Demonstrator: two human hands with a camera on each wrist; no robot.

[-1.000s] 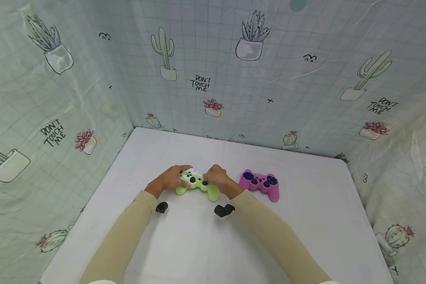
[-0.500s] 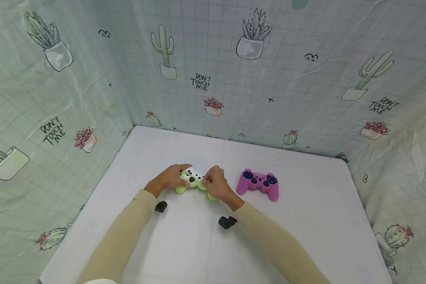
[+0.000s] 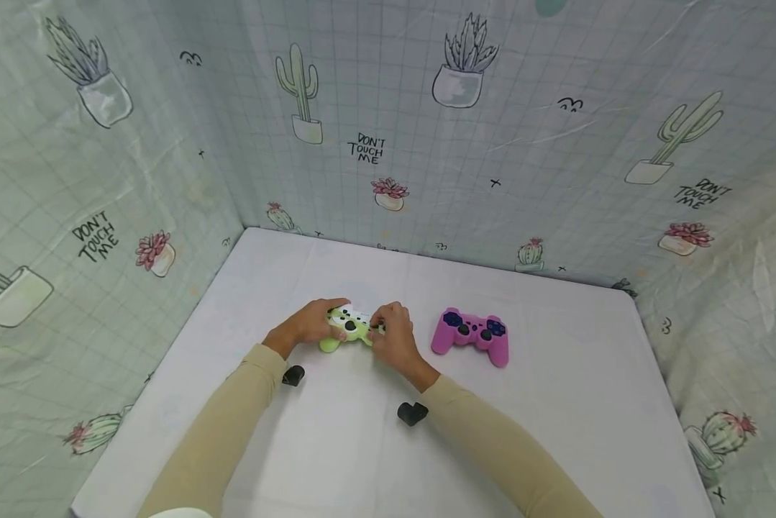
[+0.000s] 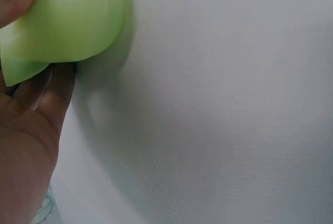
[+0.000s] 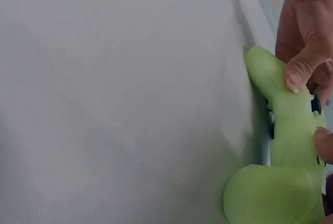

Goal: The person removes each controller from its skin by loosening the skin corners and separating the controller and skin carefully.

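Tan sleeves, two, nearest: left, right, both reaching forward over the counter; black pieces, two, one beside the left wrist, one below the right, likely the worn cameras.

White controller, one, in a lime-green cover; set left of the counter's middle, between the hands; white shell and dark controls show on top, green wraps the grips and underside; right end mostly hidden from the head view.

Left hand: clamped round the controller's left end, thumb on the near side, fingers over the far edge; right hand: fingers curled in and together, pinching the cover at the right end.

Step in hand, by judgement: working the cover at the right end while the left hand steadies the other; whether it is being drawn on or off cannot be told; the next move calls for a firm left hold and a careful pull along the cover's edge, since the stuff looks soft and stretchy.

Pink controller, one: flat on the counter, right of the right hand, apart from it; cactus-print cloth: hung beyond and at both sides.
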